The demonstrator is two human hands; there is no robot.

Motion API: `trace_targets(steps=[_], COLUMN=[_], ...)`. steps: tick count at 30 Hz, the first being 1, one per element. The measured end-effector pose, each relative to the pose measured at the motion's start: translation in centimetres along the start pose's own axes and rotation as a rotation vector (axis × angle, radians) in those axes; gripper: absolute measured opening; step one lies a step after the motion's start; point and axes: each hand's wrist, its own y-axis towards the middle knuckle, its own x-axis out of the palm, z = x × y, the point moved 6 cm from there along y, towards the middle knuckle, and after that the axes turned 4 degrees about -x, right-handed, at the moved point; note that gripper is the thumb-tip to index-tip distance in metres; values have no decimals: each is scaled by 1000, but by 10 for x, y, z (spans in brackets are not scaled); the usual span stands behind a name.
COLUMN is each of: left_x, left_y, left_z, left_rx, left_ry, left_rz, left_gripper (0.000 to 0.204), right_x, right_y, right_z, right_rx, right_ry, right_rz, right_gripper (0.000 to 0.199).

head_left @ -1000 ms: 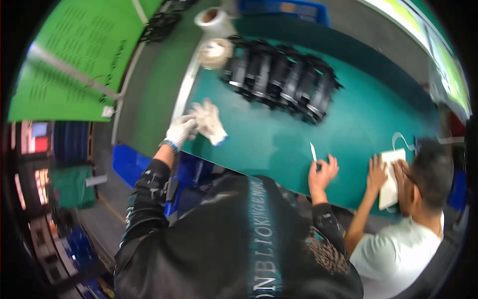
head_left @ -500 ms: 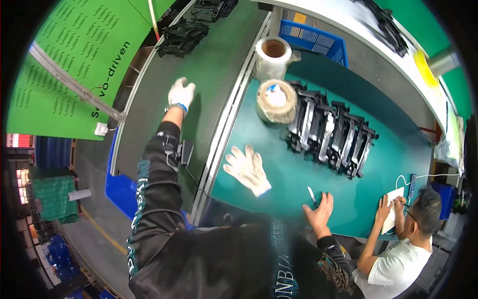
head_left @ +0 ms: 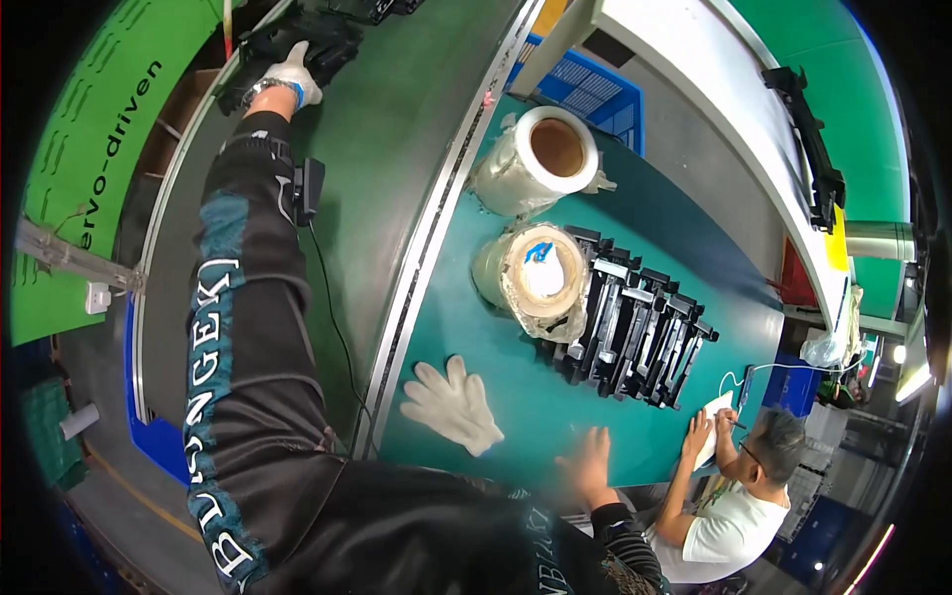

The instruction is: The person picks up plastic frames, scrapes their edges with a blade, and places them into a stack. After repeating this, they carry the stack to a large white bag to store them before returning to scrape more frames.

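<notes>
At the far end of the belt, my left hand (head_left: 293,81), in a white glove, touches a black plastic part (head_left: 330,50). Its thumb sticks up, while the other fingers are lost against the dark part, so a grip cannot be made out. My bare right hand (head_left: 590,464) is smeared by motion over the near edge of the green table (head_left: 535,407). Its fingers look stretched out, with nothing seen in them. Left of that hand, an off-white glove (head_left: 451,405) lies flat on the table.
Two film-wrapped rolls, one farther (head_left: 496,178) and one nearer (head_left: 496,270), stand beside a row of black plastic parts (head_left: 635,332). The metal rail (head_left: 421,243) separates table and belt (head_left: 387,139). A co-worker (head_left: 739,516) writes at right. Behind is a blue crate (head_left: 620,114).
My left hand has moved forward along the belt to the black part. My view has shifted forward and left. The right hand, spread on the table before, is now blurred.
</notes>
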Motion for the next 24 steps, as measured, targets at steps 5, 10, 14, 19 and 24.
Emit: trace_targets(steps=[5,10,14,19,24], left_x=[16,21,8,5,-10], left_y=[-15,-110,-226,-324,-336], left_z=[-15,-51,-56,-108,-100], left_rx=[72,275,692,723,414], left_ry=[-124,-212,-190,-97,-65], left_rz=[171,-10,-218,-377,-189], left_gripper=[73,63,52,42,50], right_x=[-12,-17,-21,-38,-42], right_y=[4,-8,-10,0,-5], right_z=[-4,-6,-5,-8,-10], right_rx=[102,62,54,98,171], right_ry=[163,195,206,203,167], right_rz=[-29,16,69,24,-42], right_gripper=[114,114,114,111,109])
